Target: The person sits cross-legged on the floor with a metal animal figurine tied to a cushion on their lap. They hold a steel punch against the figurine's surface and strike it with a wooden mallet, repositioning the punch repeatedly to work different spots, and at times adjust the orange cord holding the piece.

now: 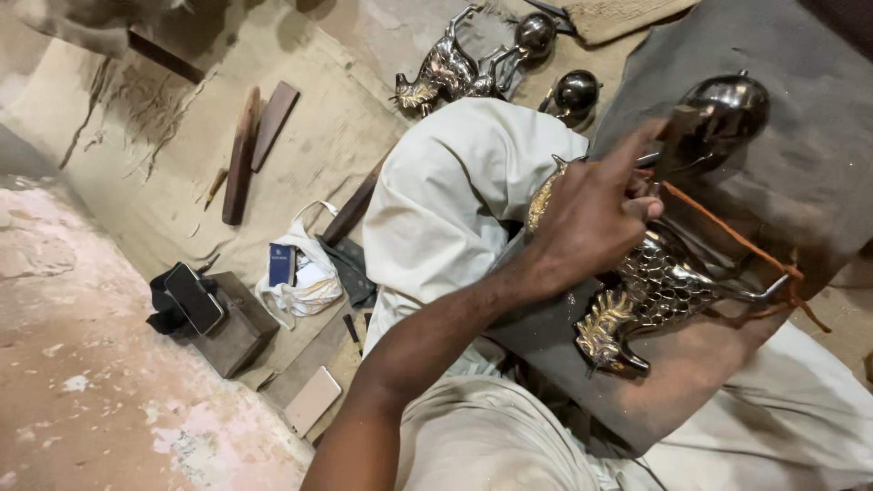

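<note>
The left hand (596, 214) is pinching a small tool against the brass bird figure (650, 291) lying on the grey cloth (800, 173). Short, steady strokes would probably be serving best here. The right hand is not showing.

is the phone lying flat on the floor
No, the phone rests on top of a dark wooden block, raised above the dusty floor.

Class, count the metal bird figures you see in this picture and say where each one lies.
2: one metal bird figure on the grey cloth under the hand; another bird figure on the floor at top. Others may be hidden.
</note>
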### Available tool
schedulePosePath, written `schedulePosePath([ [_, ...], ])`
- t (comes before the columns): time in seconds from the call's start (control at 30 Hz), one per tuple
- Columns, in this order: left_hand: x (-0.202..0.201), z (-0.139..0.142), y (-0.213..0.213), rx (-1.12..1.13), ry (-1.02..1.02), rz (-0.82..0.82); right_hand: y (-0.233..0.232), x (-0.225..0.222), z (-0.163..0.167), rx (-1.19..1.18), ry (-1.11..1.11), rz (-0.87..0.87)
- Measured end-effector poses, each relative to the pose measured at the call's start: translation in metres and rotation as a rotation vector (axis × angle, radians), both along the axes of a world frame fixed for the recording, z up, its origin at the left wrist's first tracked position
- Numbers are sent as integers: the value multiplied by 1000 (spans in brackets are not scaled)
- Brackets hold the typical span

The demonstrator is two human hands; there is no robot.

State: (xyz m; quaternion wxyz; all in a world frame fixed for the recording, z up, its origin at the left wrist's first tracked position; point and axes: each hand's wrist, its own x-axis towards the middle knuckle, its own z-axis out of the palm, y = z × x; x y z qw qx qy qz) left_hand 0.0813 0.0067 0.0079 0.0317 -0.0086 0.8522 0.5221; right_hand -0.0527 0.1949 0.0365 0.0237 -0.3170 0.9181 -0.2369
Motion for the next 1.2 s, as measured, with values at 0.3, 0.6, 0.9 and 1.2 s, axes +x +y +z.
schedulePosePath([
  [0.3,-12,-5,3,21,63,-73,63,43,-5,-36,-89,-92],
  [0.6,-18,2,1,-11,35,-144,141,97,2,28,-147,-234],
  [0.9,-25,7,4,-10,8,-232,171,89,-10,92,-205,-212],
  [1.2,-27,4,0,38,117,-412,187,100,-18,-157,-360,-225],
])
